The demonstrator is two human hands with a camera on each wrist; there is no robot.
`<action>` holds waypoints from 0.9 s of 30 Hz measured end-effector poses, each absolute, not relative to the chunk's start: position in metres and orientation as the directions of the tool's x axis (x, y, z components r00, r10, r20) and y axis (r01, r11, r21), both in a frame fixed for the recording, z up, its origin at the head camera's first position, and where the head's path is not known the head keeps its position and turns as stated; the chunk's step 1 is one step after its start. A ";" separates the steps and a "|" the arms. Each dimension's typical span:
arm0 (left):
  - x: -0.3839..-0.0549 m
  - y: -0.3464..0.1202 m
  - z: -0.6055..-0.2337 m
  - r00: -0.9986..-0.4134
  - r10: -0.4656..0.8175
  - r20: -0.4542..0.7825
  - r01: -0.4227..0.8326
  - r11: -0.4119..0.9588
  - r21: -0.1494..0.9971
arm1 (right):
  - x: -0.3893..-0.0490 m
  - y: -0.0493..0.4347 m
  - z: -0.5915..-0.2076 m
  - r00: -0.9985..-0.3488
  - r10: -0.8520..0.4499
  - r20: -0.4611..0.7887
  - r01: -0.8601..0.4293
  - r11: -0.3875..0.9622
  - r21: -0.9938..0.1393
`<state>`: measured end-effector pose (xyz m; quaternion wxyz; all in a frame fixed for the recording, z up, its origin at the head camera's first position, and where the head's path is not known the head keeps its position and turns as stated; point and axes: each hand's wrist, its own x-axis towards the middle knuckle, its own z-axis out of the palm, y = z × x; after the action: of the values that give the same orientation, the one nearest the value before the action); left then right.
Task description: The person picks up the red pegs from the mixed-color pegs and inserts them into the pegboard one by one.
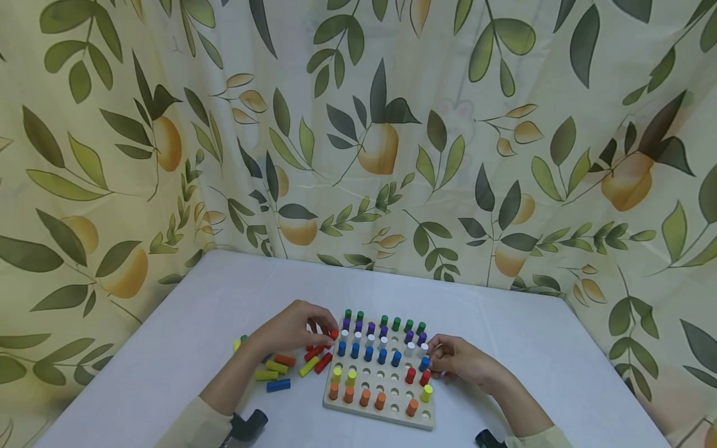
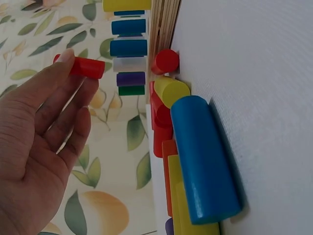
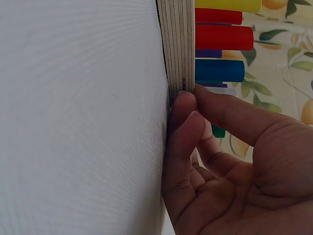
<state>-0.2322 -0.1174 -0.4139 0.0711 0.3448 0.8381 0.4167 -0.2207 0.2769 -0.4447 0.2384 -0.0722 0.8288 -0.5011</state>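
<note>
My left hand (image 1: 299,326) pinches a red peg (image 2: 89,68) between thumb and fingertips, raised beside the pegboard's left edge. The wooden pegboard (image 1: 381,418) bears rows of green, purple, white, blue, red, yellow and orange pegs, with some bare holes among them. At its right edge, my right hand (image 1: 465,361) grips the board's rim, thumb near the top face and curled fingers against the side. A blue peg (image 3: 220,70) and a red peg (image 3: 225,37) stand close to that thumb.
Loose pegs lie left of the board, among them a blue peg (image 1: 278,385), an orange peg (image 1: 285,359), a yellow peg (image 1: 308,366) and a red peg (image 1: 323,363). A white cloth (image 1: 252,277) covers the table. Leaf-patterned curtains (image 1: 358,186) hang behind it.
</note>
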 end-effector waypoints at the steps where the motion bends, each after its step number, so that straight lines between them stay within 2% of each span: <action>1: -0.232 -0.117 -0.414 -0.752 0.639 0.163 0.515 0.414 0.751 | -0.221 0.277 -0.445 -0.875 -0.358 -0.325 0.121 0.487 -0.865; 9: -0.230 -0.109 -0.411 -0.759 0.636 0.138 0.499 0.432 0.751 | -0.220 0.278 -0.445 -0.875 -0.370 -0.313 0.105 0.486 -0.868; 27: -0.231 -0.099 -0.412 -0.702 0.687 0.189 0.571 0.384 0.726 | -0.220 0.277 -0.444 -0.871 -0.373 -0.320 0.114 0.481 -0.869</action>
<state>-0.2310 -0.0986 -0.4120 0.0715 0.3792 0.8289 0.4049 -0.2204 0.2774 -0.4441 0.2418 -0.0786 0.8258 -0.5033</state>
